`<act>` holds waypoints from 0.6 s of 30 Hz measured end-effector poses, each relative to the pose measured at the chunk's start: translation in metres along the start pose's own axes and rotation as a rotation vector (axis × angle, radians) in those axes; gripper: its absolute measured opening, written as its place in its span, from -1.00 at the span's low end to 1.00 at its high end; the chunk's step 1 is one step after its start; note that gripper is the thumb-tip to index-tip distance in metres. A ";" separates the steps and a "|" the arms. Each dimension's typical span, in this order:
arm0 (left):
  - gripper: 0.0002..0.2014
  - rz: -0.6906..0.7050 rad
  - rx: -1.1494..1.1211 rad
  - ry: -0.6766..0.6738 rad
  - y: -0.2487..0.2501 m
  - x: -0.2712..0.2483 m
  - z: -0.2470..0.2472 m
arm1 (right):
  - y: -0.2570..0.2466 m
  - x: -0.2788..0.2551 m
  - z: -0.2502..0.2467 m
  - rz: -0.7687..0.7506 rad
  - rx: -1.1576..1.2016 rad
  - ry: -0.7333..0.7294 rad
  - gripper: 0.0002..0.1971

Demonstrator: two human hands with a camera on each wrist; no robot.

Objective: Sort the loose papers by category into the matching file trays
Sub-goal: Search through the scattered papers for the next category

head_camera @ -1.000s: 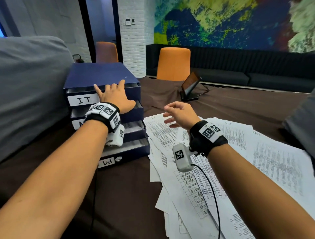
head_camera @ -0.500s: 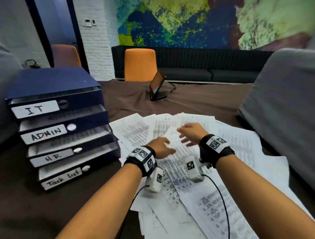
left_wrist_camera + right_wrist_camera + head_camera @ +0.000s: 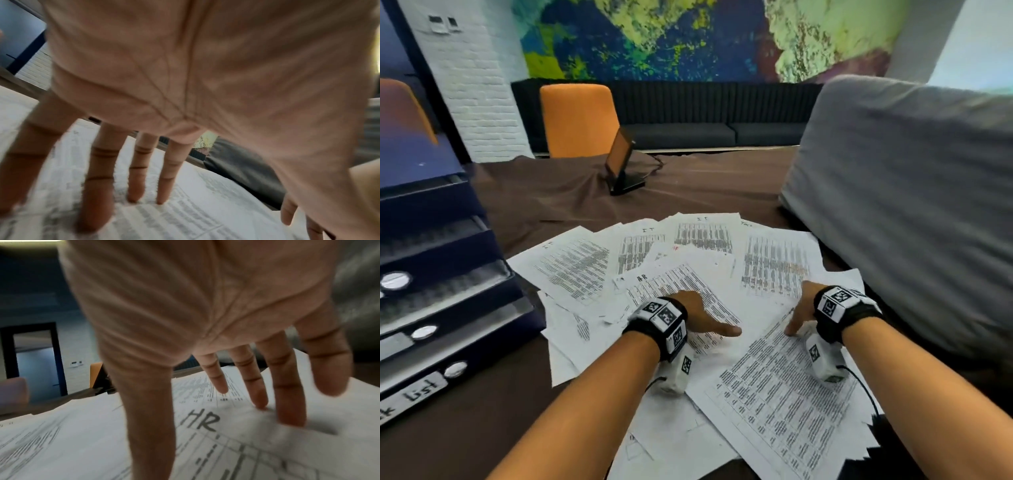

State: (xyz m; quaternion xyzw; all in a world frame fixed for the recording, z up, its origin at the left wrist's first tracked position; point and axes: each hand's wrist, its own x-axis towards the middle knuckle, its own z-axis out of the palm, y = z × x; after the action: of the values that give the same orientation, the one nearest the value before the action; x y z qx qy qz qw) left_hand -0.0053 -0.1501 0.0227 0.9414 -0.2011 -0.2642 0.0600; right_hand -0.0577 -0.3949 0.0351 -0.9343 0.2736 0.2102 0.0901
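Observation:
Loose printed papers lie fanned over the brown table in front of me. My left hand rests flat on a sheet near the pile's middle, its straight fingers touching the paper. To its right, my right hand presses spread fingers onto a sheet marked HR. Neither hand holds a sheet. The dark blue stack of file trays stands at the left edge, with the bottom label "list" partly visible.
A large grey cushion-like block stands close on the right. A small tilted screen on a stand sits farther back on the table. An orange chair and a dark sofa are behind the table.
My left hand left the file trays and came down on the papers. My right hand lowered onto the HR sheet. The view swung right and down, pushing the trays to the left edge.

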 end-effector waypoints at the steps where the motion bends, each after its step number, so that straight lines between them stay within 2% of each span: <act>1: 0.23 -0.008 0.046 -0.004 0.003 0.000 0.000 | 0.002 0.002 0.003 -0.012 0.013 0.007 0.01; 3: 0.30 -0.019 0.086 0.003 0.007 0.000 0.003 | 0.002 0.002 0.006 -0.042 0.007 0.000 -0.36; 5: 0.22 -0.023 0.070 0.027 0.009 0.000 0.006 | 0.000 0.000 0.006 -0.094 0.014 0.042 -0.67; 8: 0.05 -0.012 0.005 0.062 0.009 -0.002 0.008 | -0.012 -0.004 0.001 -0.237 0.136 0.155 -0.69; 10: -0.17 0.022 -0.111 0.067 0.005 -0.006 0.008 | -0.026 -0.010 -0.005 -0.362 0.280 0.206 -0.70; 14: -0.62 0.075 -0.636 0.117 -0.004 -0.007 0.012 | -0.062 -0.031 -0.020 -0.600 0.470 0.234 -0.78; 17: -0.70 -0.011 -0.932 0.224 -0.023 -0.009 0.016 | -0.076 -0.031 -0.024 -0.595 0.516 0.287 -0.94; 18: -0.74 -0.052 -0.977 0.261 -0.033 -0.010 0.017 | -0.076 -0.027 -0.024 -0.545 0.504 0.321 -0.86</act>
State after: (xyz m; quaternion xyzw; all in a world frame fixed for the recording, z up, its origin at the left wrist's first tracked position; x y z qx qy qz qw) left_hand -0.0107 -0.1159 0.0053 0.8333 -0.0212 -0.2091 0.5113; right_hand -0.0290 -0.3256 0.0723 -0.9421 0.0695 -0.0435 0.3251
